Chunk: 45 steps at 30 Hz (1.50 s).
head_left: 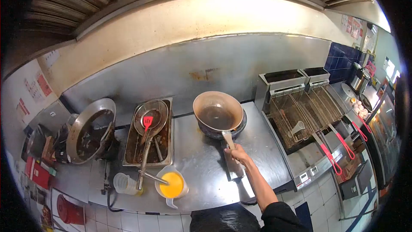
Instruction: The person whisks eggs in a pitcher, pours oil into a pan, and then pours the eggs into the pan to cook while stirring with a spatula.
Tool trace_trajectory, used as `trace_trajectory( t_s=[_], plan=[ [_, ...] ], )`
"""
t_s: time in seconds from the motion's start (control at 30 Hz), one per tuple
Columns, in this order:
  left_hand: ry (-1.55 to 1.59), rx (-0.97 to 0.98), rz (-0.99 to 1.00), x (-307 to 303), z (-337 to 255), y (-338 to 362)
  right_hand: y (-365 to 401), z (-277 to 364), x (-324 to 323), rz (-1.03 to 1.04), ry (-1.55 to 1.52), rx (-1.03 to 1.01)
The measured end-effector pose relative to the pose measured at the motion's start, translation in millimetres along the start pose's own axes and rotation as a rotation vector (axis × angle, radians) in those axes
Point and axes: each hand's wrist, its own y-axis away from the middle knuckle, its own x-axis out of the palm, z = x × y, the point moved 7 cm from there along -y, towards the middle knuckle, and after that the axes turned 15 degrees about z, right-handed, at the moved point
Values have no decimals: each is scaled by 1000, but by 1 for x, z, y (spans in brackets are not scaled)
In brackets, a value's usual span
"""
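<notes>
My right hand [237, 154] is wrapped round the light handle of a deep, beige-lined pan [218, 111], which sits tilted on a round dark burner [240, 131]. The inside of the pan shows a brownish base with no food that I can make out. My left hand is not in view. To the left of the pan, a clear jug [186, 187] holds yellow liquid, with a metal utensil [155, 178] dipping into it. Beyond the jug, a strainer [162, 118] with a red slotted spatula [147, 122] rests over a dark, oily metal tray [128, 157].
Fryer baskets with red handles [332, 163] stand at the right. A large metal bowl [81, 124] of dark contents is at the left. Clear plastic cups [123, 183] stand near the counter's front edge. A red bucket [68, 209] is low at the left.
</notes>
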Motion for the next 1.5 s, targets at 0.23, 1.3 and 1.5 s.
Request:
trace_trajectory(
  t_s=[0.23,1.3,1.5],
  plan=[
    [31,-34,-13,16,-9,4,32,57,-16,266,-498,168],
    [198,10,-750,-57,32,30,-5,-36,11,-33,-261,56],
    [114,415,-1320,-246,-155,126,-11,-29,23,27,-237,2]
  ],
)
